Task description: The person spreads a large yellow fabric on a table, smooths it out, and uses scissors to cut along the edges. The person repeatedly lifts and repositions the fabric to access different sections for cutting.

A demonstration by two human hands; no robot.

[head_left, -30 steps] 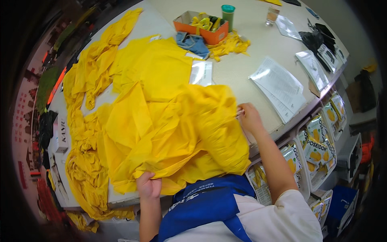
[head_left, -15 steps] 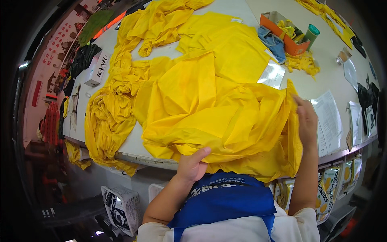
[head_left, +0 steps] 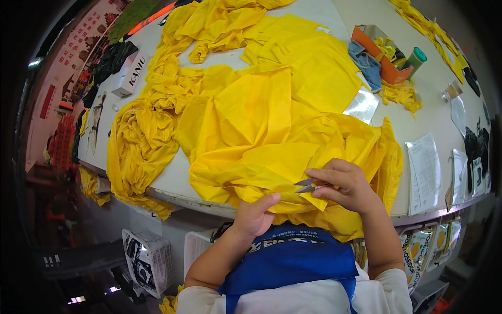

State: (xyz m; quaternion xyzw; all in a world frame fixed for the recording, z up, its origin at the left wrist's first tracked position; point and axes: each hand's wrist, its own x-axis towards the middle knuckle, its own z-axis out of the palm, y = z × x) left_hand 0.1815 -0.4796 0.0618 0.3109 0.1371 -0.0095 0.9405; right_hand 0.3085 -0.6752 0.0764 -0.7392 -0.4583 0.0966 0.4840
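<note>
The right hand [head_left: 348, 186] holds small thread snips [head_left: 308, 185] between thumb and curled fingers [head_left: 327, 172], the 2 blades pointing left and lying against the yellow fabric [head_left: 261, 136]. The left hand [head_left: 255, 215] pinches the near edge of the same fabric, thumb on top and the other fingers tucked under the cloth, just beside the blades. The fabric lies crumpled at the front of the white tabletop [head_left: 426, 110], its lower edge hanging over the near rim above a blue apron [head_left: 293, 261]. More yellow cloth [head_left: 138, 141] is heaped to the left. Farther back sit an orange tray [head_left: 379, 55] with scraps, a green-lidded bottle [head_left: 415, 58] and a blue rag [head_left: 366, 65]. Papers in clear sleeves [head_left: 426, 170] lie at the right.
</note>
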